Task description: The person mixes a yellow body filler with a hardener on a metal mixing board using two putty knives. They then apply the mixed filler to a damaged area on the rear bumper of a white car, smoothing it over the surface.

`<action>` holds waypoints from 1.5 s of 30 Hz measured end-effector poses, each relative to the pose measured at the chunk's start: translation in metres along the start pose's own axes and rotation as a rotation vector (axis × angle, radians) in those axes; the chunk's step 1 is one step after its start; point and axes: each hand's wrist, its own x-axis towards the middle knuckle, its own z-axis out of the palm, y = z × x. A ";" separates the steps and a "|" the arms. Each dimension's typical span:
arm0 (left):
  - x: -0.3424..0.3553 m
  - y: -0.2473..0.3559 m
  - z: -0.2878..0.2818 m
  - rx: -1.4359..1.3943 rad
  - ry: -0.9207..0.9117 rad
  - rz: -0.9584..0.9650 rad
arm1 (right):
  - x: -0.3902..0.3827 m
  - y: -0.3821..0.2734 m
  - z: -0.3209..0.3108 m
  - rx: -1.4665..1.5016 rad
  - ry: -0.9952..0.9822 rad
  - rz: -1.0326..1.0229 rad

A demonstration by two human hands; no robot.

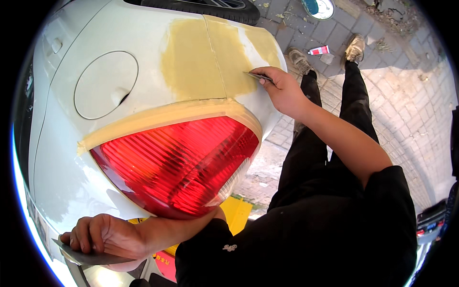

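Dried-looking yellowish filler [189, 60] covers part of a white car's rear panel [148, 36], crossing the seam onto the bumper corner. My right hand [282, 91] is closed on a thin putty spreader [258, 76], its edge at the filler's right part; whether it touches cannot be made out. Lower left, my left hand [107, 234] grips a dark flat scraper plate [93, 258], held apart from the filler. Between the hands is the red tail light [181, 162], with beige masking tape [158, 117] along its upper edge.
A round fuel flap [106, 85] lies left of the filler, a tyre [205, 10] above it. On the paving [401, 100] are a red and white tube [319, 50] and an open tin [319, 7] with blue on it. My shoes [355, 48] stand near the tube.
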 end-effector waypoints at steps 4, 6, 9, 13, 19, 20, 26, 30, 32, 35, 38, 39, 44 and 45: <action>-0.001 -0.003 0.003 0.022 0.004 0.019 | -0.030 -0.001 0.005 -0.059 0.020 -0.153; -0.002 -0.004 0.003 0.047 0.016 0.048 | -0.043 0.002 0.007 -0.108 0.042 -0.220; -0.004 -0.009 0.007 0.076 -0.025 0.049 | -0.048 0.001 -0.008 0.012 -0.050 -0.202; -0.004 -0.008 0.006 0.100 -0.053 0.049 | -0.008 -0.013 -0.032 0.181 0.092 -0.017; -0.005 -0.006 0.008 0.118 -0.032 0.073 | 0.088 -0.002 -0.034 -0.208 0.100 -0.106; -0.005 -0.005 0.007 0.113 -0.031 0.074 | 0.100 -0.004 -0.033 -0.237 0.091 -0.096; -0.004 -0.006 0.006 0.082 -0.036 0.042 | 0.123 -0.005 -0.025 -0.353 0.103 -0.188; -0.004 0.000 0.003 0.000 0.012 -0.023 | 0.094 -0.004 -0.011 -0.356 0.104 -0.224; -0.003 0.001 0.002 -0.043 0.028 -0.043 | 0.071 -0.008 -0.006 -0.321 0.096 -0.235; -0.002 0.001 0.001 -0.076 0.068 -0.014 | 0.030 -0.021 0.002 -0.257 0.062 -0.194; -0.001 -0.003 0.003 -0.076 0.121 0.057 | 0.001 -0.024 0.006 -0.197 0.046 -0.174; -0.002 -0.004 0.003 -0.074 0.125 0.058 | -0.005 -0.024 0.007 -0.193 0.044 -0.178; -0.002 -0.007 0.006 -0.087 0.104 0.001 | -0.030 -0.022 0.006 -0.191 0.045 -0.281; -0.002 -0.008 0.006 -0.097 0.100 -0.011 | -0.031 -0.021 0.000 -0.170 -0.008 -0.270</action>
